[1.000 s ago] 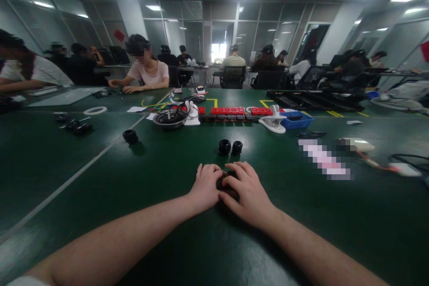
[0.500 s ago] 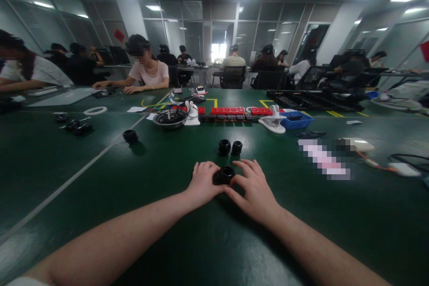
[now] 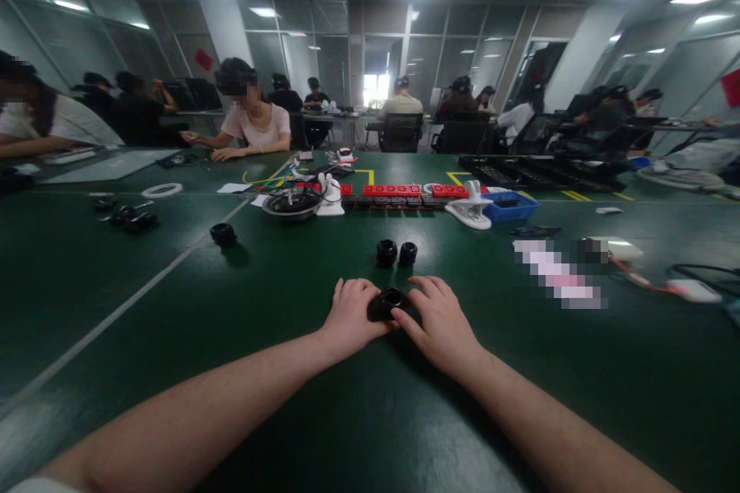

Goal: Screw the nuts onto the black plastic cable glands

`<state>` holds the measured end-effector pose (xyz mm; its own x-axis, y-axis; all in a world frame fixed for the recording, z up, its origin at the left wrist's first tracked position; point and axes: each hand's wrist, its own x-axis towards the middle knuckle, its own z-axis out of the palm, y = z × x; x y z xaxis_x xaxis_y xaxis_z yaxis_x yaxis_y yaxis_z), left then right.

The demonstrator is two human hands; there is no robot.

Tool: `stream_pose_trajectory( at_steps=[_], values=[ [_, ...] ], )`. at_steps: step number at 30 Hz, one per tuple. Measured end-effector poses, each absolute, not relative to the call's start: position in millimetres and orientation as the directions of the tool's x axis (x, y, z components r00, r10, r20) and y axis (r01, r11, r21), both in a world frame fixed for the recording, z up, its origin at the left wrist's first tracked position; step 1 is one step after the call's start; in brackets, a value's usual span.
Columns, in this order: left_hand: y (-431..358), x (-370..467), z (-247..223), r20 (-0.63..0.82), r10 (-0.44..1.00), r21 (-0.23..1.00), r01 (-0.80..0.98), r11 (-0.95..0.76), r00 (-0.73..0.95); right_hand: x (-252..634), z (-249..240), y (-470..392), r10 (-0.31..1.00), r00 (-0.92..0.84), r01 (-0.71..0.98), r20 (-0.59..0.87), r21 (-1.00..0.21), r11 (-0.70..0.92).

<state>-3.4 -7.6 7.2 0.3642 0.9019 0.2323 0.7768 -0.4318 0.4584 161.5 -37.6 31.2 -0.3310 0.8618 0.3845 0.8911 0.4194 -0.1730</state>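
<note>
A hollow black cable gland (image 3: 391, 298) stands on the green table between my two hands, its round opening facing up. My left hand (image 3: 354, 312) is closed around its left side, with the thumb along the lower front. From the right, my right hand (image 3: 436, 320) has its thumb against the front of the rim and its fingers curled by the right side. My fingers hide part of the gland's lower body. Just beyond my hands stand two similar glands, a larger one (image 3: 387, 253) and a smaller one (image 3: 408, 253).
Another black gland (image 3: 223, 234) sits to the left, with a cluster of black parts (image 3: 132, 217) farther out. Ahead are a metal bowl (image 3: 290, 204), red power strips (image 3: 393, 190), a white clip (image 3: 472, 208) and a blue tray (image 3: 512, 206). People sit across the table.
My right thumb has shifted up onto the front of the gland's rim, and the right fingers have moved slightly right. My left hand keeps its hold. The gland stays in place.
</note>
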Motion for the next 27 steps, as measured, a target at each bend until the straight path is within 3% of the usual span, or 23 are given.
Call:
stream_pose_trajectory(
  at_steps=[14,22,27],
  values=[
    [-18.4,1.2,12.4,0.181,0.878,0.462,0.750,-0.473,0.443,152.7,36.0,-39.7,0.892,-0.288,0.907,0.348,-0.200,0.371],
    [-19.0,2.0,15.2,0.170,0.884,0.470,0.753,-0.461,0.435,149.1,31.1,-39.4,0.909,-0.230,0.895,0.349,-0.290,0.338],
    [-18.4,1.8,13.0,0.180,0.880,0.458,0.755,-0.470,0.439,149.0,37.1,-41.4,0.896,-0.262,0.894,0.358,-0.260,0.365]
  ],
)
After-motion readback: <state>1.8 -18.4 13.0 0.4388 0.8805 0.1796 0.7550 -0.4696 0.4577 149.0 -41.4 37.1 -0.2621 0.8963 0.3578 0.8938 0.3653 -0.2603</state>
